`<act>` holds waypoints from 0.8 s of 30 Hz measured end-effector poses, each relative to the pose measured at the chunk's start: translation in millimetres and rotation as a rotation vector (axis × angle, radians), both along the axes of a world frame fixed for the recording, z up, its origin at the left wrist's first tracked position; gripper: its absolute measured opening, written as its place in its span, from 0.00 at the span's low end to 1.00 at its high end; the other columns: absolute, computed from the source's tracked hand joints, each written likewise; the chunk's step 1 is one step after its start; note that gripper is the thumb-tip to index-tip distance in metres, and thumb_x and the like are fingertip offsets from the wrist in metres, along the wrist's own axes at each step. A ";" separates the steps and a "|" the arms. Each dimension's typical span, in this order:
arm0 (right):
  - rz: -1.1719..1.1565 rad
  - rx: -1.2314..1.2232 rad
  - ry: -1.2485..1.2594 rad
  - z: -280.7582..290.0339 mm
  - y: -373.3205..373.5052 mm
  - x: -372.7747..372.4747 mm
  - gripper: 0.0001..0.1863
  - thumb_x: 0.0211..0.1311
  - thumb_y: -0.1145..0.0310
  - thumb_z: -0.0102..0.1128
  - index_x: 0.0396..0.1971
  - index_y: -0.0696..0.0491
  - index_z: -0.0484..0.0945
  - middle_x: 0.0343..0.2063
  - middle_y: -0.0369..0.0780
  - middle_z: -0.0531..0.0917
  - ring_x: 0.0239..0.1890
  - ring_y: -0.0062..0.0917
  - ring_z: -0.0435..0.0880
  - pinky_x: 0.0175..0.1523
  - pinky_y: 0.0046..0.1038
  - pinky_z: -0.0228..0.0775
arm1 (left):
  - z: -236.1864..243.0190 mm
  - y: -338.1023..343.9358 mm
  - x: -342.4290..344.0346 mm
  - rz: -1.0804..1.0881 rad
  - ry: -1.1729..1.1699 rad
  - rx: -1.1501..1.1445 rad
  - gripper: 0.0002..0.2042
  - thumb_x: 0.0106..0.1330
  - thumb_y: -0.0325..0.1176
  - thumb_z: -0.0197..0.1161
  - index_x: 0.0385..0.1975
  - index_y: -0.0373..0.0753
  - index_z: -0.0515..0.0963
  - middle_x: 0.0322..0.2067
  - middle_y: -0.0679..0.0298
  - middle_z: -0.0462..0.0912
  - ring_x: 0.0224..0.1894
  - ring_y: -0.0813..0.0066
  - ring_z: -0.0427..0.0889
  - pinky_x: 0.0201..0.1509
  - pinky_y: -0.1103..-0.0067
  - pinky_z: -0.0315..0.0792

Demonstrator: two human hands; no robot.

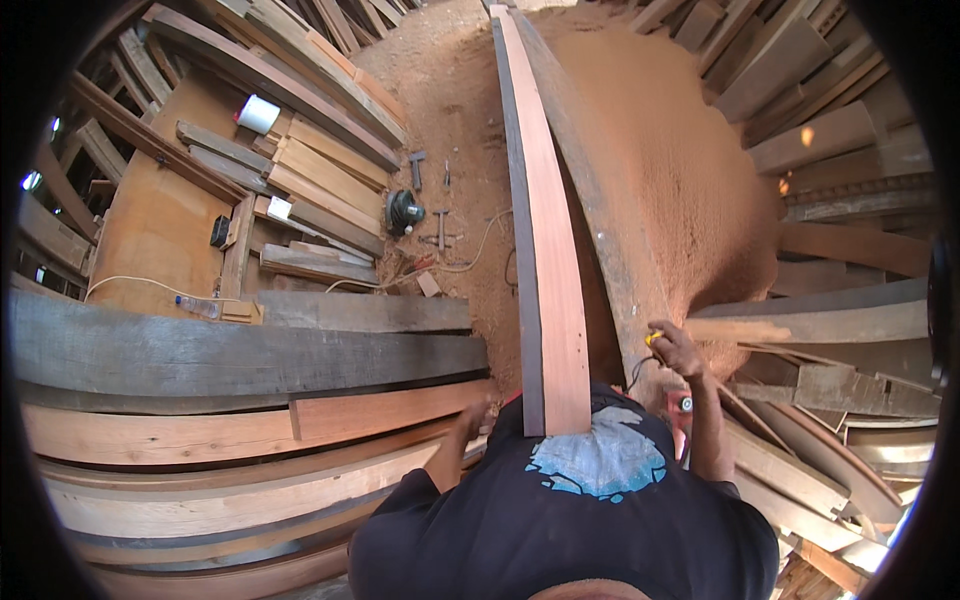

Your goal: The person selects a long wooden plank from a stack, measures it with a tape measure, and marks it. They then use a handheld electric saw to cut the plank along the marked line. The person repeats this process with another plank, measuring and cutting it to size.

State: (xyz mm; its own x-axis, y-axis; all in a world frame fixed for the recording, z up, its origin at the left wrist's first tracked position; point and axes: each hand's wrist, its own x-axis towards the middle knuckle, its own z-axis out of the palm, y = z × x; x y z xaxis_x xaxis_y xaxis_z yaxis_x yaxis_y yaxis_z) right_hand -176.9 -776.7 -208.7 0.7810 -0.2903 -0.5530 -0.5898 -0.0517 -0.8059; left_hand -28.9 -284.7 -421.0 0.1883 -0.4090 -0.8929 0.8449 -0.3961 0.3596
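Note:
A long board with a pinkish face (555, 280) and a dark side (525, 280) runs from my body away up the middle, beside a weathered grey beam (625, 280). My right hand (672, 348) is closed on a small yellow object (654, 339) with a dark strap or cord, over the beam's near end, right of the board. A red tool (682, 420) is partly visible below it. My left hand (478, 418) is low, left of the board's near end, beside stacked planks (370, 403); its fingers are small and partly hidden, so I cannot tell what it touches.
Stacked timber (200, 345) lines the left, more (820, 320) the right. A sawdust heap (680, 130) lies beyond the beam. A dark green power tool (402, 212), hand tools (440, 230) and a cord (470, 262) lie on the ground. A white bucket (258, 114) sits among planks.

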 end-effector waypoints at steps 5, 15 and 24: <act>0.161 -0.540 0.259 -131.3 -6.0 0.0 0.35 0.54 0.54 0.64 0.56 0.63 0.73 0.53 0.59 0.79 0.59 0.49 0.78 0.63 0.40 0.70 | -61.4 22.0 -101.5 -0.056 -0.307 0.404 0.18 0.74 0.52 0.50 0.43 0.45 0.78 0.28 0.70 0.74 0.29 0.75 0.74 0.34 0.75 0.70; 0.142 -0.592 0.608 -295.4 -51.8 -43.2 0.32 0.46 0.60 0.63 0.50 0.68 0.74 0.47 0.60 0.81 0.54 0.50 0.81 0.59 0.41 0.74 | -12.2 -4.8 -57.3 0.501 -0.207 -0.089 0.21 0.73 0.56 0.51 0.45 0.44 0.77 0.37 0.64 0.79 0.39 0.70 0.79 0.46 0.72 0.73; -0.023 -0.508 0.444 -269.0 -14.5 -51.0 0.41 0.57 0.59 0.60 0.70 0.53 0.58 0.60 0.61 0.72 0.66 0.51 0.68 0.70 0.45 0.63 | 153.4 -147.1 18.9 0.425 -0.001 -0.745 0.43 0.65 0.68 0.52 0.67 0.35 0.63 0.59 0.41 0.72 0.63 0.45 0.70 0.67 0.55 0.64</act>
